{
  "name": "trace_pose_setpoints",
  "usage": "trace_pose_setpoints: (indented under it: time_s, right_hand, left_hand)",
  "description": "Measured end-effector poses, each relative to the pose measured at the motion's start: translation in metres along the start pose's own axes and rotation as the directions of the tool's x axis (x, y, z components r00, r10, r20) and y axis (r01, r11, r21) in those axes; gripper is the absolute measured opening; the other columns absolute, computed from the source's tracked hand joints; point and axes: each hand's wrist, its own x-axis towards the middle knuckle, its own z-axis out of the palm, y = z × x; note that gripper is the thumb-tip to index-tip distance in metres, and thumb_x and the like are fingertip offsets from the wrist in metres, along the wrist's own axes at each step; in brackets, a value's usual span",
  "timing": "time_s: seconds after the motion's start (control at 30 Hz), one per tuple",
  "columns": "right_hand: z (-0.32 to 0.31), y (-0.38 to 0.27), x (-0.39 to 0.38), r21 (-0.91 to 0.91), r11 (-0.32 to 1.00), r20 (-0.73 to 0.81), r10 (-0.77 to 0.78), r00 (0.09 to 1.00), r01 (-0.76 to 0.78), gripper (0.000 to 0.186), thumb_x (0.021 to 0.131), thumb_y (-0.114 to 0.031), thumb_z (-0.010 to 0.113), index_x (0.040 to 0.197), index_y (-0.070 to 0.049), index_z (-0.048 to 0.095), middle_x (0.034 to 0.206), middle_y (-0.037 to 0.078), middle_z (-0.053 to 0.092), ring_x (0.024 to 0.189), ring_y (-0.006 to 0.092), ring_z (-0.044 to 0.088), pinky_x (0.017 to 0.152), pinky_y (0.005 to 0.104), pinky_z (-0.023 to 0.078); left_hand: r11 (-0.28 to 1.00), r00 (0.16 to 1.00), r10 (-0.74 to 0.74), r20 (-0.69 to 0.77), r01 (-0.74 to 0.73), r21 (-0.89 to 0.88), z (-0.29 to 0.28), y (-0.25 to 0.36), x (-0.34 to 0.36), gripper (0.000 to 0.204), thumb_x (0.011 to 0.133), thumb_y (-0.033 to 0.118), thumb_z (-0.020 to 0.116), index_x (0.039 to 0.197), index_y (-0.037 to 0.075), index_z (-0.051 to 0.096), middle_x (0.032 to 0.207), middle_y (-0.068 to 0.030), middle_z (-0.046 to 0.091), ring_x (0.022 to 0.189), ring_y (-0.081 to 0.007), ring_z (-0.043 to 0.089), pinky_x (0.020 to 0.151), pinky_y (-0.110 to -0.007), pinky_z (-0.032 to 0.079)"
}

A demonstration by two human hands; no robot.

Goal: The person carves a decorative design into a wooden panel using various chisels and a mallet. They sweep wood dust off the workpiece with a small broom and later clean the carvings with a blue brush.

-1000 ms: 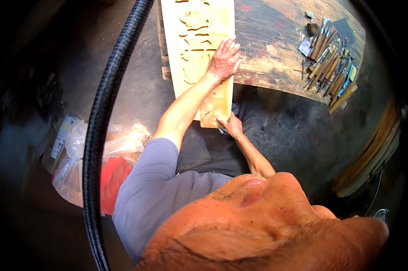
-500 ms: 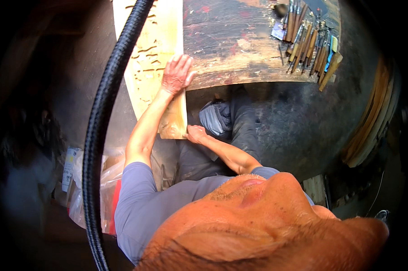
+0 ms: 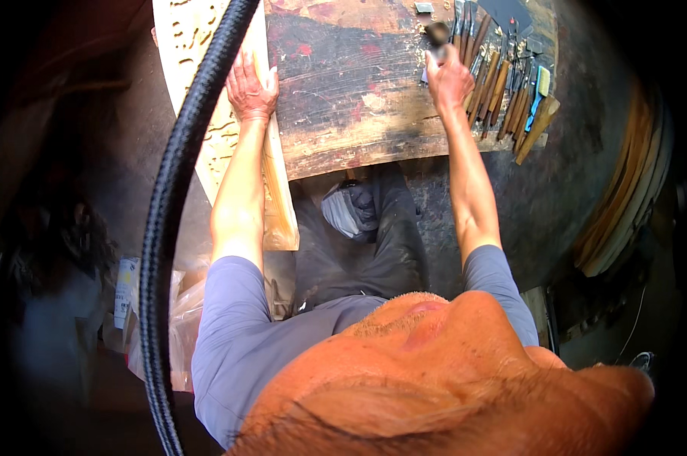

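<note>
Carved board [image 3: 220, 131] lies at the left of the surface [image 3: 343, 91], apparently steadied by the left hand [image 3: 252, 95] alone, flat with fingers slightly spread; right hand [image 3: 450, 82], now off the board's near end, is at a dark round object [image 3: 437, 32] beside wooden-handled tools [image 3: 498, 91]; its grip cannot be told.

The board [image 3: 278, 205] is pale yellow, the braided cable [image 3: 163, 205] black

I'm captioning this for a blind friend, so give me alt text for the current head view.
A person's left hand lies flat on a carved wooden board along a worn table; the right hand is at a blurred, dark, round-ended object beside wooden-handled tools. A black braided cable crosses the left side.
</note>
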Motion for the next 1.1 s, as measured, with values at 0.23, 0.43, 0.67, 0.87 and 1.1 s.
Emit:
trace_pose_setpoints:
  time_s: [0.23,0.43,0.67,0.87,1.1]
  right_hand:
    - [0.002,0.002,0.064,-0.232,0.973,0.024,-0.001,1.0,0.006,0.054,0.085,-0.051,0.078,0.109,-0.005,0.064,0.087,0.021,0.076,0.085,0.0383,0.075,0.077,0.0556,0.056]
    - [0.002,-0.053,0.052,-0.155,0.984,0.007,-0.083,0.997,0.083,0.039,0.094,-0.054,0.072,0.108,-0.018,0.069,0.053,-0.006,0.052,0.041,0.0035,0.039,0.033,0.0221,0.028]
    - [0.05,-0.157,0.099,0.134,0.968,-0.039,-0.211,0.977,0.214,0.042,0.094,-0.053,0.067,0.096,-0.012,0.061,0.079,0.005,0.058,0.064,0.0168,0.049,0.056,0.0353,0.04]
    - [0.065,-0.138,0.117,-0.142,0.948,-0.414,-0.319,0.853,0.286,0.063,0.084,-0.075,0.068,0.101,-0.015,0.072,0.057,0.003,0.063,0.043,0.0197,0.054,0.044,0.0382,0.045]
    - [-0.011,-0.051,0.049,-0.122,0.964,0.023,0.241,0.97,-0.237,0.051,0.094,-0.054,0.068,0.124,-0.013,0.067,0.071,0.008,0.072,0.065,0.0225,0.069,0.066,0.0425,0.054]
  left_hand:
    - [0.999,0.999,0.034,-0.01,-0.033,0.043,-0.007,0.001,0.003,0.074,0.086,0.036,0.074,0.147,0.006,0.047,0.154,-0.0177,0.045,0.145,-0.0382,0.04,0.121,-0.051,0.031]
    - [0.998,1.0,0.021,0.012,-0.022,0.06,-0.012,-0.006,0.001,0.073,0.085,0.033,0.073,0.146,0.004,0.047,0.156,-0.0197,0.043,0.147,-0.0382,0.038,0.124,-0.051,0.028]
    - [1.0,1.0,0.012,0.007,-0.012,0.005,-0.011,0.003,0.008,0.073,0.087,0.033,0.073,0.15,0.007,0.046,0.155,-0.018,0.044,0.146,-0.0386,0.039,0.123,-0.051,0.03]
    - [0.999,0.999,0.026,0.019,-0.026,-0.03,-0.004,0.021,0.017,0.074,0.086,0.032,0.073,0.15,0.007,0.046,0.157,-0.0181,0.042,0.147,-0.0385,0.038,0.123,-0.051,0.029]
    - [0.999,1.0,0.014,0.01,-0.014,0.036,-0.023,-0.003,0.005,0.073,0.087,0.03,0.073,0.15,0.006,0.046,0.157,-0.0171,0.043,0.147,-0.0385,0.038,0.123,-0.052,0.03]
